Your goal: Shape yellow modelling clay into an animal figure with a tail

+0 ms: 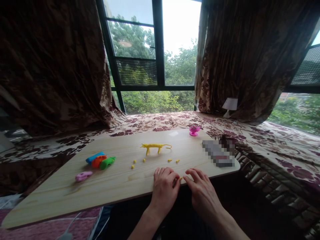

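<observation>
My left hand is at the table's near edge, its fingers curled and its thumb and forefinger closed at a small piece of yellow modelling clay. From the other side, my right hand meets the same piece with closed fingertips. Beyond them stands a yellow clay animal with thin legs and a long curling tail. Small yellow clay balls lie in front of it on the left. Two little tapered yellow bits lie nearer my hands.
Blue, orange and green clay lumps sit together on the wooden table, with a pink lump nearer. A pink stand-like piece is at the back right. A blurred-out flat object lies at the right edge.
</observation>
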A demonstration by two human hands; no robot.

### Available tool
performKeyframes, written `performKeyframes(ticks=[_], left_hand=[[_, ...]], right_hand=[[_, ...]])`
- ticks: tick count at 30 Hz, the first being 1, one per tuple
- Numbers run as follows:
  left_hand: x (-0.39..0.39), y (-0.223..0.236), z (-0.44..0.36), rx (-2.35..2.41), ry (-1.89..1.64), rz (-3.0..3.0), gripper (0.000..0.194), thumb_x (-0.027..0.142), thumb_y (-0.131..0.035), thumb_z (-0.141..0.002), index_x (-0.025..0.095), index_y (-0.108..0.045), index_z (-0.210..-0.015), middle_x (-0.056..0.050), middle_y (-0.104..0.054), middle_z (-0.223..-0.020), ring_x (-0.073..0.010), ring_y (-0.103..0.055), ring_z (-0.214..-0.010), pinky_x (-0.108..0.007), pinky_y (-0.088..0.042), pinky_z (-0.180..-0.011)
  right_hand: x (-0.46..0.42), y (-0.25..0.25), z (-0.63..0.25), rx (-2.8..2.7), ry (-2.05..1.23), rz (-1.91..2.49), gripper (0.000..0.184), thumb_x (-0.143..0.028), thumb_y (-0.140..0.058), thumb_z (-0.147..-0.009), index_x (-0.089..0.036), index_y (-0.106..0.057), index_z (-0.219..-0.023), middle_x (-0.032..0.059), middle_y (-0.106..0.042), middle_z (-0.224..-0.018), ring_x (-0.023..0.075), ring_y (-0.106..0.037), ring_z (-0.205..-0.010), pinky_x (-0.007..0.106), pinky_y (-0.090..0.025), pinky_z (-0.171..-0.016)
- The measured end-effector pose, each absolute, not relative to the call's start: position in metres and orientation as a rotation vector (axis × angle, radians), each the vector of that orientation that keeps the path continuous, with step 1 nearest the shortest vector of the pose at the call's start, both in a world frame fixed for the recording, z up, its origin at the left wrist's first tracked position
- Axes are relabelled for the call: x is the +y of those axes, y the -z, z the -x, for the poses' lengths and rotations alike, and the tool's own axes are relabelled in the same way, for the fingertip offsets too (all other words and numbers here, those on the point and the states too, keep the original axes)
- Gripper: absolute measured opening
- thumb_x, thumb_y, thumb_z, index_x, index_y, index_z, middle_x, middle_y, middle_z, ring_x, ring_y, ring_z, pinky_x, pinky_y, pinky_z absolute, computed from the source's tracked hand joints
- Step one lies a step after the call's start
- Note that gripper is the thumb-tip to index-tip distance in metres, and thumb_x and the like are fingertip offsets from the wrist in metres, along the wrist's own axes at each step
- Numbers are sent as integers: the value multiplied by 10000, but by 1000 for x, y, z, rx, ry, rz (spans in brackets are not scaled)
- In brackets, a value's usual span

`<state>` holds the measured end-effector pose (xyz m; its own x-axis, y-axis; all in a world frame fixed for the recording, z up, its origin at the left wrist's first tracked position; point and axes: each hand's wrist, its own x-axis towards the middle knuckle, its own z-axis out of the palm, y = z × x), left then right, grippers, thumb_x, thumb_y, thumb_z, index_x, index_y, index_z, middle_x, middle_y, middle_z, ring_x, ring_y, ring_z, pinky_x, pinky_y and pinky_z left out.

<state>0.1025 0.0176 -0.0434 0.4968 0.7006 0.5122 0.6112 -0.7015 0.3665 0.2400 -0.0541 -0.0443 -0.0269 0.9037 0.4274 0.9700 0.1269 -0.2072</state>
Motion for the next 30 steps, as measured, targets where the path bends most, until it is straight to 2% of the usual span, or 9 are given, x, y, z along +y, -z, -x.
performKeyframes(ticks=[10, 18, 24, 30], left_hand=[[19, 42, -96, 1143, -1020, -2600, 146, 138, -498, -782, 230, -611, -767, -10, -593, -798, -198, -547, -846, -480, -315, -954], [20, 40, -94, 1141, -998, -2564, 132, 142, -501, -781, 231, -596, -758, -7, -589, -804, -198, -541, -852, -476, -309, -961], [17, 34, -85, 1086, -1057, -2498, 124, 159, -514, -782, 239, -609, -785, -12, -596, -837, -196, -532, -876, -428, -360, -920], [16, 30, -82, 1043, -1086, -2446, 122, 183, -509, -797, 242, -616, -791, -18, -601, -840, -196, -537, -881, -400, -391, -891]], right_hand=[[-51, 43, -233, -1935, 151, 1808, 516, 20, -418, -736, -275, -560, -1134, 31, -519, -1199, 207, -395, -1142, 341, -318, -950], [-46, 40, -245, -1863, 188, 1788, 391, -33, -460, -779, -232, -592, -1088, 60, -541, -1159, 231, -412, -1125, 367, -338, -938], [-42, 31, -239, -1842, 101, 1594, 219, -138, -536, -824, -260, -623, -984, 36, -557, -1091, 199, -468, -1043, 340, -390, -888], [-38, 31, -231, -1811, 84, 1537, 155, -137, -556, -822, -246, -629, -906, 28, -573, -1025, 186, -495, -988, 333, -399, -863]])
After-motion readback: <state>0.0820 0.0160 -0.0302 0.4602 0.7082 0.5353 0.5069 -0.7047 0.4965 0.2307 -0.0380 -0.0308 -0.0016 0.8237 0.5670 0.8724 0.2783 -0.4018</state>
